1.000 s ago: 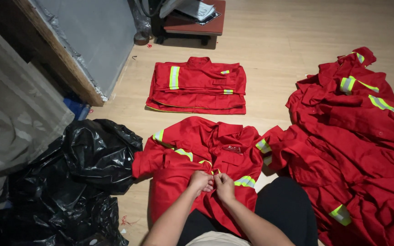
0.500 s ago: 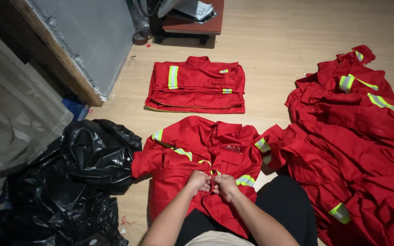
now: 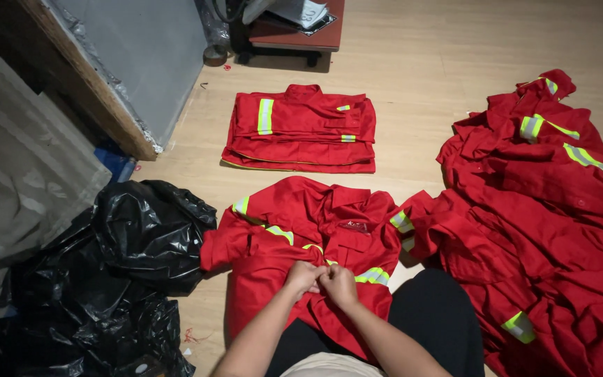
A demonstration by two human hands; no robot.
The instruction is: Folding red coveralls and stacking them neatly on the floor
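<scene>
A red work shirt (image 3: 294,237) with yellow-and-silver reflective stripes lies face up on the wooden floor in front of me. My left hand (image 3: 303,277) and my right hand (image 3: 338,282) meet at the middle of its front placket, both pinching the cloth there. Beyond it lies a neat stack of folded red shirts (image 3: 301,129). To the right spreads a loose heap of unfolded red shirts (image 3: 546,209).
Crumpled black plastic bags (image 3: 106,279) lie at the left. A grey panel in a wooden frame (image 3: 130,63) leans at the upper left. A low dark red table (image 3: 294,35) stands at the back. My black-trousered knee (image 3: 434,314) rests at the bottom.
My hands have stayed together on the shirt front with only slight finger movement. The view has shifted a little.
</scene>
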